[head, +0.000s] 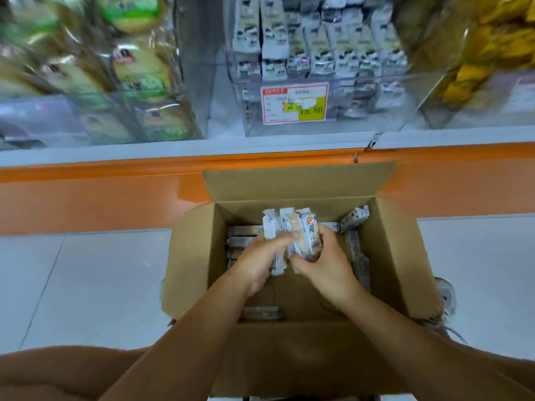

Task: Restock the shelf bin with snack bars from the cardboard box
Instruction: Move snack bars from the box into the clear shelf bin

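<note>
An open cardboard box (191, 256) stands on the floor below the shelf. Inside it, my left hand (257, 261) and my right hand (327, 267) together clasp a bundle of white-wrapped snack bars (292, 230) held upright. More bars lie along the box's left side (240, 241), right side (359, 256) and near edge (260, 313). One bar (354, 218) leans in the far right corner. Above, a clear shelf bin (307, 128) holds rows of similar white bars behind a red and yellow price label (295, 103).
An orange shelf base (101, 198) runs across behind the box. Green bagged snacks (139, 79) fill the bin to the left and yellow packets (492, 50) the bin to the right. White floor tiles (86, 285) lie on both sides of the box.
</note>
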A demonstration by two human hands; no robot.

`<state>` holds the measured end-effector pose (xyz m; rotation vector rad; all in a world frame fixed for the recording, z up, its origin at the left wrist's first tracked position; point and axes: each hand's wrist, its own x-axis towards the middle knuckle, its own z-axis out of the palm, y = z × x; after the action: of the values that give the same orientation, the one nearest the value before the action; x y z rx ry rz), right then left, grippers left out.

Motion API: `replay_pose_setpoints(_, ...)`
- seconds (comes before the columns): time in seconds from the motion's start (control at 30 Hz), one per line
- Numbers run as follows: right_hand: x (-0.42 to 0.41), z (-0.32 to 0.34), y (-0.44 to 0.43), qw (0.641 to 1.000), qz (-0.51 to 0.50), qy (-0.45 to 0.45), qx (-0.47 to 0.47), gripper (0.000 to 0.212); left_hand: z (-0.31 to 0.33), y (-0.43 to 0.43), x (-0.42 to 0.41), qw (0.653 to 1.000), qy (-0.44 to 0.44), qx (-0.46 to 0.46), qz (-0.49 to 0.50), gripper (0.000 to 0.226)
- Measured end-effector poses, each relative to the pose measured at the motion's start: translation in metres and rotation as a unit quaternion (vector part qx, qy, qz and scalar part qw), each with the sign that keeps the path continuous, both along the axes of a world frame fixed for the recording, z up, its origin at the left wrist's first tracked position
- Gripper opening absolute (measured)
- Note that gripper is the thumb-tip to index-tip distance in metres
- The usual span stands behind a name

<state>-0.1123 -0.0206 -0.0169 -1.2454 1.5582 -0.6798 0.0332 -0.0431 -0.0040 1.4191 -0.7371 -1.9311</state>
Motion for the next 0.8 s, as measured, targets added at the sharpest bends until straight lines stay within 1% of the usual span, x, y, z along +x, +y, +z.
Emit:
replay_pose_setpoints(0.07, -0.002, 0.020, 0.003, 0.999, 0.005, -0.024, -0.028, 0.054, 0.017, 0.002, -0.003, 1.000, 0.014, -0.013, 0.011, 0.025)
replay_pose_setpoints(0.17, -0.011, 0.048, 0.004, 0.997, 0.016, -0.059, -0.038, 0.052, 0.041, 0.002, -0.003, 0.999, 0.011, -0.020, 0.044, 0.027)
replay_pose_setpoints(0.23, -0.016, 0.065, 0.004, 0.996, 0.034, -0.075, -0.045, 0.058, 0.058, -0.001, -0.001, 0.998, 0.012, -0.039, 0.045, 0.029)
replay_pose_setpoints(0.3, -0.020, 0.082, 0.005, 0.994, 0.047, -0.067, -0.066, 0.066, 0.077, -0.002, 0.000, 0.997, 0.011, -0.063, 0.036, 0.028)
replay_pose_setpoints(0.37, -0.024, 0.099, 0.004, 0.991, 0.057, -0.072, -0.095, 0.068, 0.097, -0.003, 0.001, 0.995, -0.007, -0.091, 0.027, 0.028)
replay_pose_setpoints(0.5, -0.032, 0.152, -0.005, 0.984, 0.087, -0.053, -0.148, 0.057, 0.150, -0.013, 0.006, 0.982, -0.064, -0.176, 0.017, 0.029)
replay_pose_setpoints(0.6, -0.040, 0.203, -0.022, 0.976, 0.076, -0.011, -0.204, 0.051, 0.203, -0.027, 0.016, 0.962, -0.116, -0.245, 0.014, 0.030)
replay_pose_setpoints(0.67, -0.045, 0.229, -0.044, 0.966, 0.061, 0.026, -0.251, 0.049, 0.233, -0.037, 0.025, 0.945, -0.165, -0.282, 0.029, 0.021)
replay_pose_setpoints(0.73, -0.046, 0.247, -0.070, 0.955, 0.050, 0.084, -0.282, 0.052, 0.256, -0.048, 0.034, 0.926, -0.202, -0.314, 0.056, 0.014)
replay_pose_setpoints(0.8, -0.041, 0.259, -0.096, 0.946, 0.045, 0.132, -0.292, 0.057, 0.270, -0.057, 0.040, 0.914, -0.213, -0.337, 0.081, 0.011)
